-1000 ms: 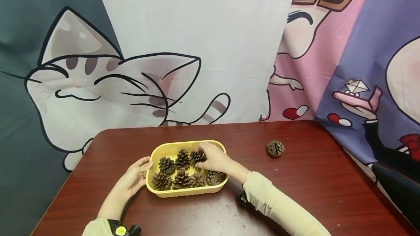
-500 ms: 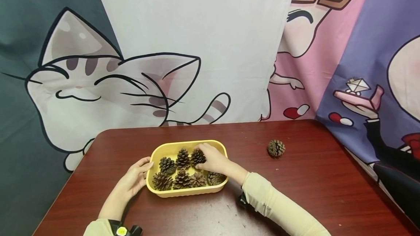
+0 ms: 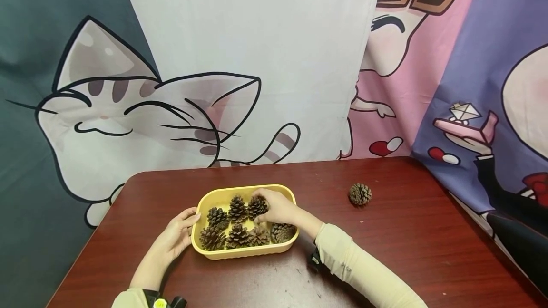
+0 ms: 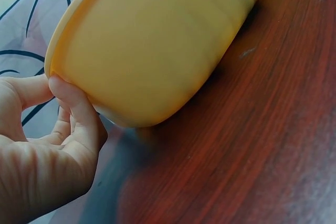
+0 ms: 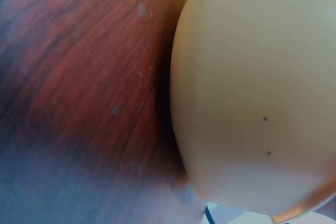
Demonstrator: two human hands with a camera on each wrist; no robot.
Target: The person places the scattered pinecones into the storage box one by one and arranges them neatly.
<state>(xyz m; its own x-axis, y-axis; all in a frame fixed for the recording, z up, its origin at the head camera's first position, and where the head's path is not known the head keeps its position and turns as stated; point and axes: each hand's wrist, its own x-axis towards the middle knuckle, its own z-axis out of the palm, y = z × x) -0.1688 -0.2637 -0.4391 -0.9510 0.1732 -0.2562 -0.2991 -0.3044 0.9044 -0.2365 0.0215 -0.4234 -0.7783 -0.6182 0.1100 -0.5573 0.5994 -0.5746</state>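
A yellow plastic tub [image 3: 245, 253] on the table holds several brown pine cones, including one standing pine cone [image 3: 237, 209] at the back and another pine cone [image 3: 238, 235] at the front. My left hand [image 3: 174, 234] pinches the tub's left end at the rim, thumb and fingertip meeting there in the left wrist view. Inside the tub, my right hand [image 3: 279, 209] grips the back-right pine cone [image 3: 257, 207] between thumb and fingers, with the cone's right side hidden by the hand. Only the tub's outer wall [image 5: 252, 87] and the table show in the right wrist view.
One loose pine cone [image 3: 360, 194] lies on the red-brown table [image 3: 398, 232], to the right of the tub. Behind the table hangs a cloth backdrop [image 3: 274, 51] printed with a cartoon cat and figures.
The pine cone in my right hand has turned from tilted to more upright, staying in the same corner. My left hand keeps its hold on the tub.
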